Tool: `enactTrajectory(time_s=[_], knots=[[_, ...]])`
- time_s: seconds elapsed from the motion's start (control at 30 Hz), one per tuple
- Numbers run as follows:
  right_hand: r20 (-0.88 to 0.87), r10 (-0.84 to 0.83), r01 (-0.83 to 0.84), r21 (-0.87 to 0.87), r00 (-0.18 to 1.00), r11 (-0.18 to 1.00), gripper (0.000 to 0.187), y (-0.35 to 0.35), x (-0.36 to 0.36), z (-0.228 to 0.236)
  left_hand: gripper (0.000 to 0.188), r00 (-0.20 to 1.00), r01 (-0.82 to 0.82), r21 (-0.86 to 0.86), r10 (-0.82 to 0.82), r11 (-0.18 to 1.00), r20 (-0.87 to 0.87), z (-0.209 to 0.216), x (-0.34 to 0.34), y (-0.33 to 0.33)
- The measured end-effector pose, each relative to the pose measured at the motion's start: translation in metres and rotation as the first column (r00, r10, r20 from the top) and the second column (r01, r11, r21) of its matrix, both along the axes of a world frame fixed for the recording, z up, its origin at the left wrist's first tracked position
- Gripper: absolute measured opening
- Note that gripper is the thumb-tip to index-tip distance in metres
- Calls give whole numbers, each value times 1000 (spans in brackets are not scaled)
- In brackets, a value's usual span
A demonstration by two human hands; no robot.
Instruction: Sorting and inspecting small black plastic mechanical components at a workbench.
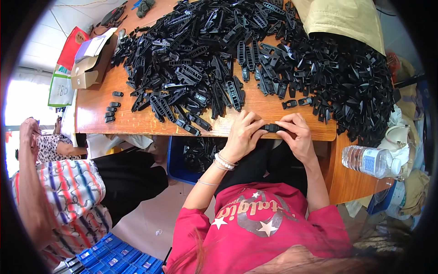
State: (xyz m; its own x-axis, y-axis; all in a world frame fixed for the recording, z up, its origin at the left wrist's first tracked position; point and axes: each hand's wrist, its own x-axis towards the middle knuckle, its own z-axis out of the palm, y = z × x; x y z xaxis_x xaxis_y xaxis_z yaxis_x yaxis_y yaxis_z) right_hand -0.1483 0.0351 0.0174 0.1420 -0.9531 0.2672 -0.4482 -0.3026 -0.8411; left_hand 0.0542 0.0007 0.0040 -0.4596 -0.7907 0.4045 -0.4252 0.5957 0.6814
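At the table's front edge, my left hand (246, 134) and my right hand (296, 133) pinch a small black plastic piece (272, 128) between their fingertips, one hand at each end. Its shape is blocky, and its exact kind does not show. Just beyond my hands, two small loose black pieces (290, 104) lie on the wooden tabletop (269, 103). A big heap of long black plastic parts with ladder-like slots (182, 59) spreads ahead and to the left. To the right is a pile of smaller black clip-like parts (351, 77).
A beige sack (346, 20) spills onto the right pile. Several small black pieces (111, 109) line the left edge near a cardboard box (91, 68). A clear plastic bottle (370, 161) lies at right. A blue bin (175, 160) stands below; another person (59, 187) sits at left.
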Motion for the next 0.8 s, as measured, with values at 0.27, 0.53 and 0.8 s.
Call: enactTrajectory(time_s=[0.27,0.53,0.8], knots=[[-433,-360,213,-351,826,912,33,-29,-8,-8,24,646,171,681,441,712,-623,24,36,0],[12,-302,300,-164,953,940,20,-15,16,5,22,672,-63,-442,365,895,644,25,23,-38],[120,-318,313,58,941,948,26,-5,15,-4,31,796,121,-473,199,872,571,23,18,-42]])
